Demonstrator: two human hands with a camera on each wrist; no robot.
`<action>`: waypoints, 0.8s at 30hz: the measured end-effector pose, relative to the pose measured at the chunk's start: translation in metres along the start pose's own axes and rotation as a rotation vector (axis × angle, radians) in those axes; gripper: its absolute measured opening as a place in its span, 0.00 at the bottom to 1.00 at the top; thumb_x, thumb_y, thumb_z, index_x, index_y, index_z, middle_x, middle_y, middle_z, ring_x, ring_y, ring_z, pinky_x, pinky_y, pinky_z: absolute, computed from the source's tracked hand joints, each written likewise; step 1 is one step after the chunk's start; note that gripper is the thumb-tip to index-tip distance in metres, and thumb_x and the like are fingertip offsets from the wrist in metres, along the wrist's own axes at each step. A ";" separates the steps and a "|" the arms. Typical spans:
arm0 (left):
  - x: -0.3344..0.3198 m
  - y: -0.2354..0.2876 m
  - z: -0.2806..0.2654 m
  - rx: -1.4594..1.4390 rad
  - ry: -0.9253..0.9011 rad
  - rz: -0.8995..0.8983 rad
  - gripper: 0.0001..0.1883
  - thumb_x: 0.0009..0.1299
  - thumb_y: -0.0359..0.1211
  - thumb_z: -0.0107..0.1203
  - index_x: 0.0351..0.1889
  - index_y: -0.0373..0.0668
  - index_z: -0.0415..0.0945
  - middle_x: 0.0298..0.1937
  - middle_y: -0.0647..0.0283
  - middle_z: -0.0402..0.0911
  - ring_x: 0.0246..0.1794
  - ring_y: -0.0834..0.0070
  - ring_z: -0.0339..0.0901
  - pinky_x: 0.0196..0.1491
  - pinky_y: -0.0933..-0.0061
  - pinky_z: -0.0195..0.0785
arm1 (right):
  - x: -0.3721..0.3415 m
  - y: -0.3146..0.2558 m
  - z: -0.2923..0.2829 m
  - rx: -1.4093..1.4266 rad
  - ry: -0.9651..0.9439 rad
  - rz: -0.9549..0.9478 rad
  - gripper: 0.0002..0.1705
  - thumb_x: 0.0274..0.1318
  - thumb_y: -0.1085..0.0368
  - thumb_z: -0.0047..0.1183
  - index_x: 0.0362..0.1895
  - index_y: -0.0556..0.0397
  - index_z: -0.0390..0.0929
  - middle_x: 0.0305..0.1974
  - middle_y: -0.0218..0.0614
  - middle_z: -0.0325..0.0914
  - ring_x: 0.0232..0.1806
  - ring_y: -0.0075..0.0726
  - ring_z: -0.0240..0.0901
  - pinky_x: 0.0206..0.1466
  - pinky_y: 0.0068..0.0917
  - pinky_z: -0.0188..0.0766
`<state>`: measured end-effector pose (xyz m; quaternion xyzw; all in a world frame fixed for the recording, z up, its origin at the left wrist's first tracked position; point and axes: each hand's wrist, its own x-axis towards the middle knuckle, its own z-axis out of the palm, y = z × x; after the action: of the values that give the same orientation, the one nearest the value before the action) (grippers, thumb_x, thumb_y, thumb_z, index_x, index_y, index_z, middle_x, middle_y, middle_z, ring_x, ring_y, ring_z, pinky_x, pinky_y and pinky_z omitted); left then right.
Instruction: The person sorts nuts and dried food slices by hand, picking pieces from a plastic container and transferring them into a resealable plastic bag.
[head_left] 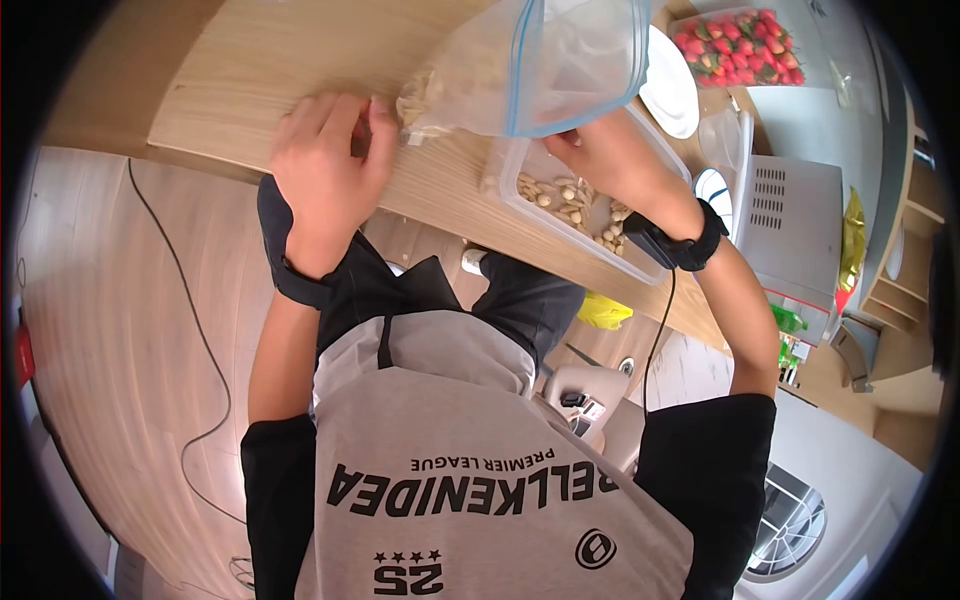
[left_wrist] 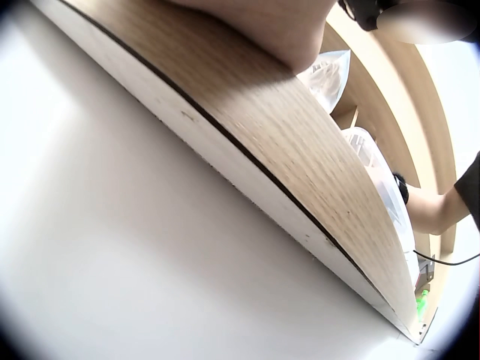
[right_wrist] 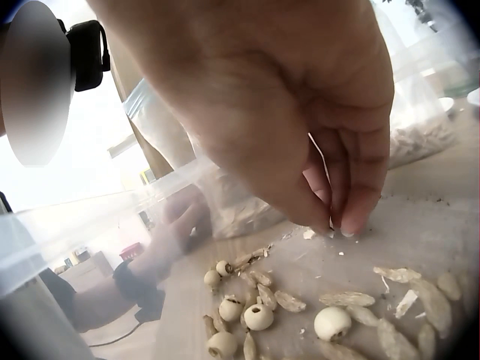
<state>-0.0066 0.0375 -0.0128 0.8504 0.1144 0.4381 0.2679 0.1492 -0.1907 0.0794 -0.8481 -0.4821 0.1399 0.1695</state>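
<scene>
My right hand [head_left: 605, 160] reaches into a clear plastic container [head_left: 505, 180], partly behind a zip bag [head_left: 585, 70] in the head view. In the right wrist view, its thumb and fingertips pinch a tiny white fragment [right_wrist: 331, 233] at the container floor. Round cream seeds [right_wrist: 259, 317], some with dark holes, and wrinkled, elongated dried pieces [right_wrist: 431, 306] lie scattered below the fingers. My left hand [head_left: 330, 165] rests at the table edge, loosely curled with nothing in it. Its thumb is close to the bag's bottom end, where pale pieces are gathered.
The wooden table [head_left: 235, 85] runs along the front. Behind the container are a white plate [head_left: 668, 85] and a clear box of strawberries [head_left: 738, 48]. A white appliance [head_left: 795, 220] stands to the right. A black cable [head_left: 660, 335] hangs from my right wrist.
</scene>
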 end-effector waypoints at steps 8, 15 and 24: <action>0.000 0.002 0.002 0.003 0.014 -0.010 0.08 0.67 0.30 0.64 0.25 0.44 0.78 0.20 0.68 0.73 0.24 0.66 0.72 0.31 0.63 0.63 | -0.002 -0.009 0.004 0.043 0.036 0.032 0.03 0.58 0.71 0.60 0.35 0.59 0.82 0.29 0.49 0.80 0.30 0.57 0.78 0.37 0.46 0.73; 0.000 0.000 0.000 0.010 -0.021 0.005 0.10 0.72 0.32 0.64 0.27 0.43 0.79 0.21 0.65 0.74 0.23 0.64 0.72 0.30 0.62 0.62 | 0.004 -0.006 0.002 -0.056 -0.079 0.032 0.05 0.60 0.71 0.60 0.39 0.59 0.84 0.31 0.48 0.84 0.34 0.57 0.81 0.40 0.41 0.77; 0.000 -0.001 0.000 0.007 -0.023 0.012 0.09 0.71 0.32 0.64 0.27 0.43 0.79 0.21 0.65 0.74 0.23 0.64 0.72 0.31 0.62 0.63 | 0.002 -0.010 0.000 0.068 -0.046 0.083 0.05 0.60 0.72 0.61 0.38 0.61 0.83 0.32 0.48 0.84 0.34 0.50 0.84 0.41 0.38 0.78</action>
<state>-0.0068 0.0382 -0.0134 0.8570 0.1081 0.4295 0.2635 0.1424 -0.1845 0.0834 -0.8577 -0.4453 0.1823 0.1812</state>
